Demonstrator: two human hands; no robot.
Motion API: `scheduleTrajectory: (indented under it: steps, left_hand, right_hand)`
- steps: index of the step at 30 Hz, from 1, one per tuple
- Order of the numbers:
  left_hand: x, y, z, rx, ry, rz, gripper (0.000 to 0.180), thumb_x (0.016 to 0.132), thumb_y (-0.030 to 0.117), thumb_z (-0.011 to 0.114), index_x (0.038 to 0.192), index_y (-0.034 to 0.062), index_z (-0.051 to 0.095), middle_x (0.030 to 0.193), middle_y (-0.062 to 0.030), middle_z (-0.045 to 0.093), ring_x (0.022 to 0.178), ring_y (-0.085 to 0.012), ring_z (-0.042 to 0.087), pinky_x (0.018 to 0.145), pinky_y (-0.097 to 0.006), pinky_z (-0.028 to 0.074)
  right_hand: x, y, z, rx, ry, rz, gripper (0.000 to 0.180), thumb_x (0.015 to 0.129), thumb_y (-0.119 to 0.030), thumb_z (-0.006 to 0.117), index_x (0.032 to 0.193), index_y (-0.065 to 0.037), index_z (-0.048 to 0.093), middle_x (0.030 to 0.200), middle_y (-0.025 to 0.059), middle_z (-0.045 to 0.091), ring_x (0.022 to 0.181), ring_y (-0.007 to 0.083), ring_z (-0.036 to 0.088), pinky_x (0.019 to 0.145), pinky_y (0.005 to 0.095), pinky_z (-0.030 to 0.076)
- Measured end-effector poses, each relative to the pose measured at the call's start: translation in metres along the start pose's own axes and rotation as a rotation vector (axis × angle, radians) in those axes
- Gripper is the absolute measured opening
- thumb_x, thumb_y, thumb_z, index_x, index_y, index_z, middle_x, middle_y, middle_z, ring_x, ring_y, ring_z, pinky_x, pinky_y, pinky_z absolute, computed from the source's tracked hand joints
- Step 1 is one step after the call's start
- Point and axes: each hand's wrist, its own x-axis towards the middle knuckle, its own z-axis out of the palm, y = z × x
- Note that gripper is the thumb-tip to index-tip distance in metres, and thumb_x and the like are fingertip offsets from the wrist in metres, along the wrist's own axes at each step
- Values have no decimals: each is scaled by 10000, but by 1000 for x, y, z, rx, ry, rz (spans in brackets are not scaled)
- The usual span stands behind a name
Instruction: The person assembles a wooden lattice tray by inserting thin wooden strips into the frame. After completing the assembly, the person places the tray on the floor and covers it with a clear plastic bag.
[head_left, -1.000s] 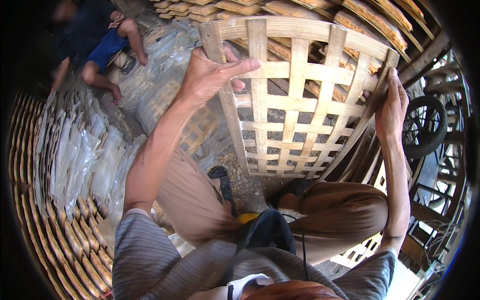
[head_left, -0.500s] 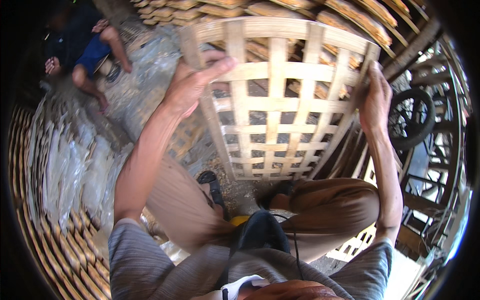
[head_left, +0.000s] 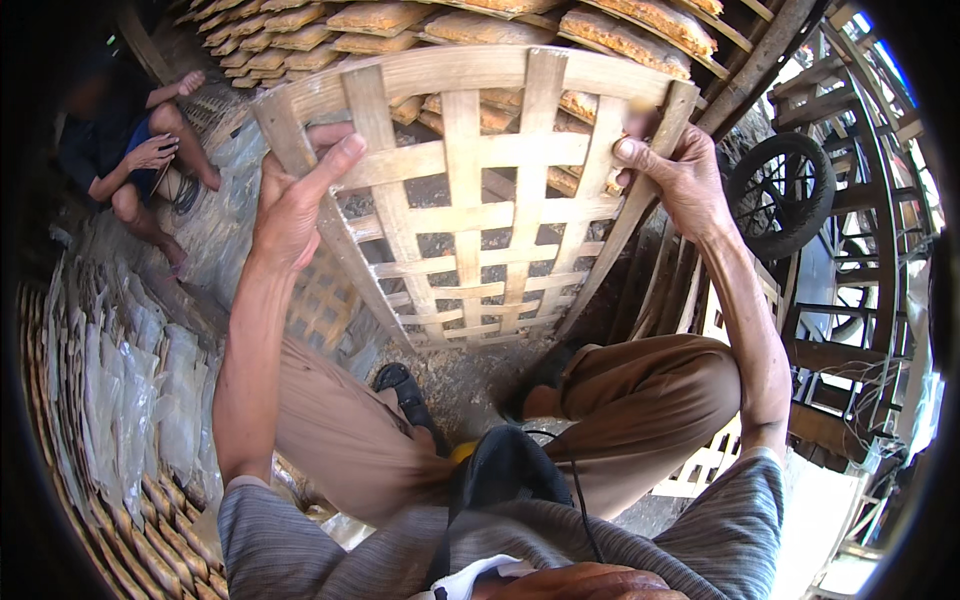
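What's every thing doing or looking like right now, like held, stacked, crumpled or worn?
Left hand: gripping the panel's left edge
Right hand: gripping its right edge
Woven panel: held, with open gaps
Plastic sheets: crumpled
Trays beyond the panel: stacked, loaded
Black sandal: worn
Spoked wheel: tyre on

My left hand (head_left: 290, 200): 10 o'clock, gripping, left thumb (head_left: 336, 160) extended | My right hand (head_left: 690, 180): 2 o'clock, gripping, right thumb (head_left: 640, 158) toward 10 | Left forearm (head_left: 250, 350), right forearm (head_left: 747, 320): near-parallel, pointing roughly 12
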Motion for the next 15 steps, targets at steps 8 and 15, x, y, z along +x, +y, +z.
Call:
scheduleTrajectory:
  steps: [8, 15]
  left_hand:
    - [4, -3, -8, -85, 92, 13, 241, 931, 146, 800, 1130, 21, 745, 1071, -61, 741, 1013, -136, 675, 910, -314, 545]
    - [7, -6, -4, -73, 46, 35, 246, 936, 143, 792, 1142, 17, 747, 1070, -62, 747, 992, -132, 685, 904, -307, 548]
  right_hand:
    - [3, -2, 9, 113, -18, -103, 324, 1028, -182, 675, 1280, 16, 630, 1045, 88, 740, 868, 140, 735, 743, 309, 667]
    - [1, -4, -7, 94, -48, 55, 352, 998, -245, 724, 1168, 60, 677, 981, 101, 745, 832, 144, 717, 767, 313, 642]
